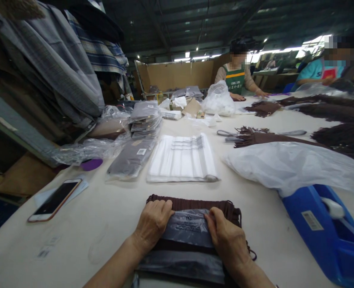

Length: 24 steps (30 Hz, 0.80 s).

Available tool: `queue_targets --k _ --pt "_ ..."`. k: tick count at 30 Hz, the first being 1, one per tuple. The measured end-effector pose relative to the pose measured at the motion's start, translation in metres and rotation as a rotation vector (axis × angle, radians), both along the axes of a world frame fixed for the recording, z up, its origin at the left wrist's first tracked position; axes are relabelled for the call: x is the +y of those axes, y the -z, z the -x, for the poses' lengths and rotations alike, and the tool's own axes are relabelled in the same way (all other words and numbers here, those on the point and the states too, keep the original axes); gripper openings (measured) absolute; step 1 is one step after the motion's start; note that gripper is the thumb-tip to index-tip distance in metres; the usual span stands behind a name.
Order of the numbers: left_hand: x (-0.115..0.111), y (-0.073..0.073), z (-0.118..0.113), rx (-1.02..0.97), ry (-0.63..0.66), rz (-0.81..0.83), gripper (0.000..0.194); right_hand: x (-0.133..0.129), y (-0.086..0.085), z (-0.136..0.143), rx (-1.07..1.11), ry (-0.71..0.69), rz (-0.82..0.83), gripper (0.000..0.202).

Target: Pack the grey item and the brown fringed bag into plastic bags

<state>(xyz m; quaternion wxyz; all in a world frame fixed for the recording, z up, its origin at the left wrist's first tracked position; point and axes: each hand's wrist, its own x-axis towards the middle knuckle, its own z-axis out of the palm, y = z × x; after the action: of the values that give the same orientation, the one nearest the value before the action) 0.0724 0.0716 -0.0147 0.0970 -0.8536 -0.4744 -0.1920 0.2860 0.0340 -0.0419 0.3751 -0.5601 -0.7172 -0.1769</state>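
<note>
A folded dark brown fringed textile (195, 203) lies on the table in front of me, partly covered by a clear plastic bag (190, 228) with printed text. My left hand (155, 220) grips the bag's far edge at its left, fingers curled over it. At the right side of the same edge, my right hand (226, 234) pinches the plastic between thumb and fingers. Fringe strands stick out beyond the bag on the right. A stack of flat white plastic bags (183, 160) rests just past the brown bundle.
Packed grey items with barcode labels (131, 156) are piled at the left, near a phone (55, 200). A blue tape dispenser (321, 232) stands at the right beside a large plastic bag (293, 166). Brown fringed pieces (329, 110) lie beyond. Two people work across the table.
</note>
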Motion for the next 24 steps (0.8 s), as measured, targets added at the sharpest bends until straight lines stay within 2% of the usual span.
queue_targets --k 2,4,6,8,12,16,18,20,22,24 --pt "-0.005 -0.006 -0.003 0.023 0.071 -0.163 0.025 0.0 0.001 0.0 0.008 -0.01 0.011 0.032" --pt "-0.011 -0.013 -0.009 0.018 0.262 -0.256 0.031 -0.001 0.003 0.0 0.01 -0.016 0.02 0.032" --pt "-0.017 -0.015 -0.016 0.021 0.471 -0.163 0.031 -0.001 0.003 -0.001 0.011 -0.007 0.021 0.031" --pt "-0.02 -0.01 -0.021 0.04 0.568 0.025 0.033 -0.003 0.002 -0.004 0.014 0.017 0.036 0.031" --pt "-0.019 0.006 -0.018 0.008 0.559 0.209 0.041 -0.007 -0.012 -0.012 0.008 0.03 0.097 0.025" --pt "-0.016 0.008 -0.012 -0.027 0.57 0.28 0.044 -0.014 -0.023 -0.013 0.016 -0.272 0.175 0.026" --pt "-0.014 0.006 -0.011 -0.03 0.578 0.293 0.044 -0.016 -0.02 -0.014 0.027 -0.353 0.298 0.026" --pt "-0.012 0.006 -0.01 -0.052 0.587 0.284 0.043 -0.014 -0.018 -0.017 0.069 -0.368 0.419 0.02" --pt "-0.01 0.013 -0.011 -0.08 0.595 0.257 0.04 -0.006 -0.021 -0.023 0.129 -0.375 0.477 0.014" --pt "-0.007 0.027 -0.013 -0.112 0.615 0.186 0.037 0.012 -0.029 -0.027 0.161 -0.349 0.434 0.01"
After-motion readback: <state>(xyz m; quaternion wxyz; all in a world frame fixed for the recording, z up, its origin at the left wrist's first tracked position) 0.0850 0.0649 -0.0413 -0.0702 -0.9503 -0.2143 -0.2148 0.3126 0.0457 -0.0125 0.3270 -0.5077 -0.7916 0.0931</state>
